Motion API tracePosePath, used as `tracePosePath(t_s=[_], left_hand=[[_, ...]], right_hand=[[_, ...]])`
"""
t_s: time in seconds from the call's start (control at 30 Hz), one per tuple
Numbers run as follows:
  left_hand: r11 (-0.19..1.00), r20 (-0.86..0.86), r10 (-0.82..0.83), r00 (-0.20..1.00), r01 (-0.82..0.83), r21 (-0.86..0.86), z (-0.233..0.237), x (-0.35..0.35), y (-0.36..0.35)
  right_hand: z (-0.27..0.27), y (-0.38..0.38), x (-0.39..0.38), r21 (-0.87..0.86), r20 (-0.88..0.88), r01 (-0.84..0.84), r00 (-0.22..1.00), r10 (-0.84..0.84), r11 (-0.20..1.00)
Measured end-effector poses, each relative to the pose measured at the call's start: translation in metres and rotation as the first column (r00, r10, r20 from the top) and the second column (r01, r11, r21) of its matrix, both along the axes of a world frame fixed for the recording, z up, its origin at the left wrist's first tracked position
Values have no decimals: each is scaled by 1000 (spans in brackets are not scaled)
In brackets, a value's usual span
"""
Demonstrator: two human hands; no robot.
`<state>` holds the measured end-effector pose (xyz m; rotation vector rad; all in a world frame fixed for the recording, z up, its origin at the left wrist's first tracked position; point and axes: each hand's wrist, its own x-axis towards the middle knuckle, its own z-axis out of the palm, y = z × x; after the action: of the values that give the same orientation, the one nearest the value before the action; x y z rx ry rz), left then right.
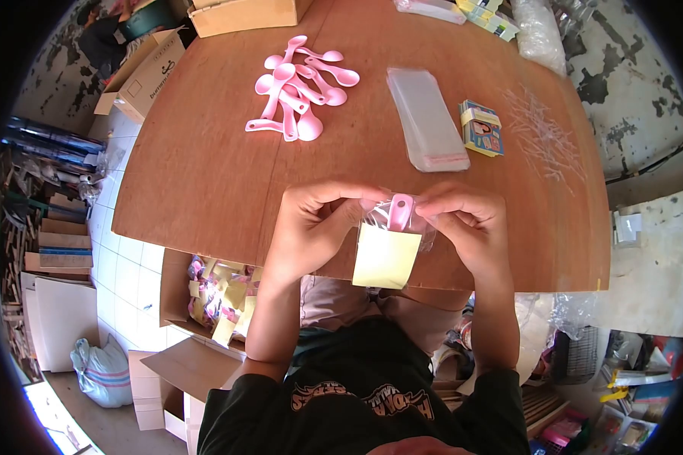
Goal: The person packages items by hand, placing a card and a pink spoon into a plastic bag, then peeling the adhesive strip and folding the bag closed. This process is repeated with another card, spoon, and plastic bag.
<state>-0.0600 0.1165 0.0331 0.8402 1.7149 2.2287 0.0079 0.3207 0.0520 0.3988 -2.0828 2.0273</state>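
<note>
Bag [426,238] is up in both hands right at the near edge of the desk [220,182], just in front of the person's chest. It's a small clear one with a pink spoon [400,212] poking up at the top and a yellow card [385,256] hanging in the lower part. Left hand [315,224] has its fingers curled in and pinches the bag's top left corner. Right hand [467,224] does the same on the top right, thumb and fingertips pressed together on the plastic.

Further back on the desk there's a spoon pile [300,87], all pink, lying loose on top of each other. To the right of that sits a bag stack [426,117], flat and clear with a red strip at the near end, and just beside it a little banded card pack [481,127]. Clear strips [542,133] are scattered past that toward the right edge.

Down on the floor to the person's left, an open carton [176,288] holds a heap of filled packs [220,292].
</note>
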Motion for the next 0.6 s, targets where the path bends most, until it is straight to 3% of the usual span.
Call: tracePosePath(t_s=[0.4,0.47,0.6], left_hand=[[997,52,-78,996,78,11,0,-3,-7],[984,77,-129,989,118,130,-3,-4,-7],[977,33,-134,990,127,172,-1,2,-5]], right_hand=[[4,2,1,86,-25,-40,999,43,995],[5,2,1,118,-55,-56,997,63,991],[2,-9,3,48,-22,-31,999,33,998]])
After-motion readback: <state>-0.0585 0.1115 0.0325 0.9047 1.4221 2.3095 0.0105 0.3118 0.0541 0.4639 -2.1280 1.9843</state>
